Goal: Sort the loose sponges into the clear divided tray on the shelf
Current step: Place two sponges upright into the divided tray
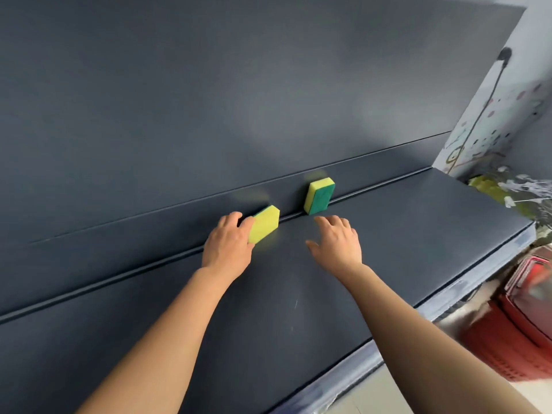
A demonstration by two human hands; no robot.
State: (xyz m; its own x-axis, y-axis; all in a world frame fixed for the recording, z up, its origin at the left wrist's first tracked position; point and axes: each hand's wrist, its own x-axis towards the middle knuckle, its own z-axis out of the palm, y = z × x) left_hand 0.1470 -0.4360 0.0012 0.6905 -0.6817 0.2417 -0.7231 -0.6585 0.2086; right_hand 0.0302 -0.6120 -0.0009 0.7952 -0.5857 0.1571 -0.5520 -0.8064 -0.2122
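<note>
Two yellow sponges with green scouring sides are on the dark blue shelf. My left hand grips the nearer sponge by its left end, yellow face toward me. The second sponge stands on edge against the shelf's back panel, green face showing. My right hand hovers open just below and to the right of it, fingers spread and touching nothing. No clear divided tray is in view.
The shelf's back wall rises right behind the sponges. To the right, the shelf's front edge drops off toward stacked red baskets. A blurred yellow-green item and a white patterned wall are at the far right.
</note>
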